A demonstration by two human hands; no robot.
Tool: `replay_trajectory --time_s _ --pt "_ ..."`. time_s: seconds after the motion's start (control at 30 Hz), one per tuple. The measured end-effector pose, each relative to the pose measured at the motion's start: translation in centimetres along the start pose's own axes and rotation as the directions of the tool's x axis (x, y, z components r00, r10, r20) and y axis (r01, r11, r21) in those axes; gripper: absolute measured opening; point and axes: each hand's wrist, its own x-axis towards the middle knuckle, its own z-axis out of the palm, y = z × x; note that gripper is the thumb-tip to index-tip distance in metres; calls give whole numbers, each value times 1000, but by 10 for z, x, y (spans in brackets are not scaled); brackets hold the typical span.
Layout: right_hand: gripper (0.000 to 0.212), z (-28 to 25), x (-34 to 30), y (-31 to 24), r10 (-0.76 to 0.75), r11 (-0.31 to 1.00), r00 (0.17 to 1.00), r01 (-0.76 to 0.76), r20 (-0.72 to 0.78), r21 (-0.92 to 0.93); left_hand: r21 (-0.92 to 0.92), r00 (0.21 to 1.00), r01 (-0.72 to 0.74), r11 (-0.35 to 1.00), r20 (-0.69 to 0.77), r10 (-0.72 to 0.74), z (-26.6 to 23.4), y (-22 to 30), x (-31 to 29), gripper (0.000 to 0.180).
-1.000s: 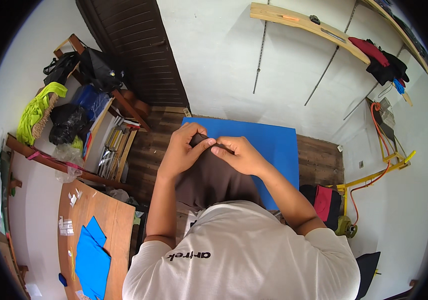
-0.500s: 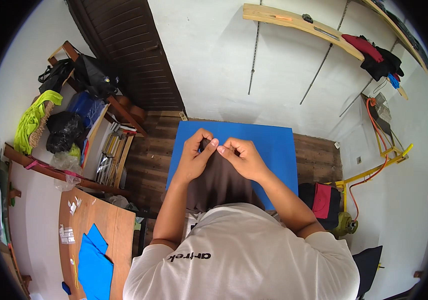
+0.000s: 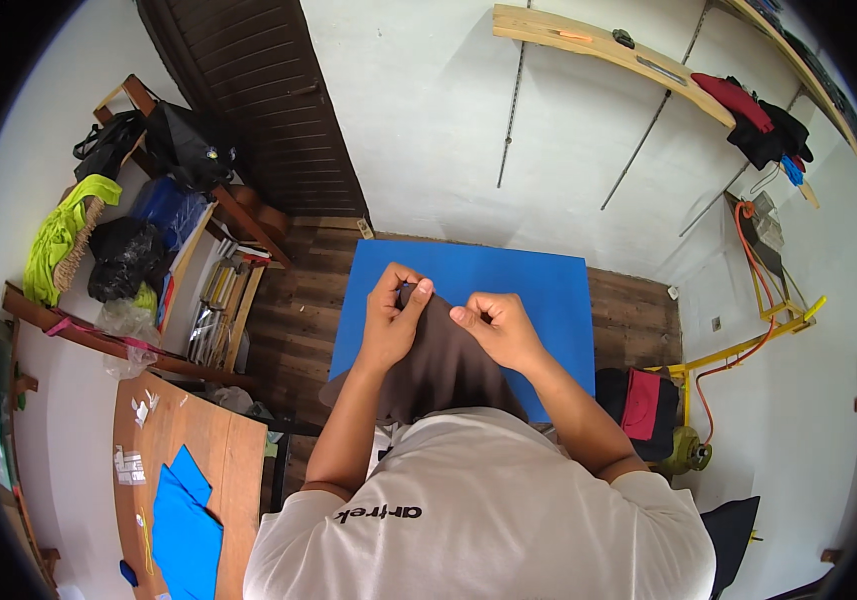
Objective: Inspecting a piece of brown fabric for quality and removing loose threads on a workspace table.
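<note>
A dark brown cloth (image 3: 439, 365) hangs in folds from my left hand (image 3: 392, 325), down toward my lap. My left thumb and fingers are closed on its top edge. Just to the right is my right hand (image 3: 505, 335), its fingers curled and the thumb pressed toward them. Whatever it pinches, if anything, is too small or hidden to make out. A short gap separates the two thumbs. Both hands are above the near part of a blue tabletop (image 3: 549, 290).
On the left stands a wooden table (image 3: 239, 450) with folded blue fabric (image 3: 189, 530) and paper scraps. A shelf rack (image 3: 249, 220) with bags is beyond it. At right are a yellow metal frame (image 3: 739, 345) and an orange hose (image 3: 764, 270). A wooden wall shelf (image 3: 589, 40) hangs at the back.
My right hand has moved a little right and down, away from the left thumb it was touching. The cloth's top edge now shows between the hands. My left hand still grips it.
</note>
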Motion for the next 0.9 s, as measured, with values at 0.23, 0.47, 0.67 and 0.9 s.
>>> replay_trajectory --time_s 0.23,0.47,0.67,0.9 --pt "36 6 -3 7 -94 981 994 102 -56 165 -144 994 91 985 66 -83 -9 -8 8 19" --pt "29 -4 -5 17 -39 999 999 39 38 -4 11 986 153 988 63 -153 -13 -18 8 21" --pt "33 -2 -5 25 -56 986 995 68 -79 151 -22 987 160 987 -21 -161 -16 -30 12 23" --pt "38 -6 -9 42 27 991 999 -33 47 132 2 992 116 993 -58 -115 -10 -39 10 27"
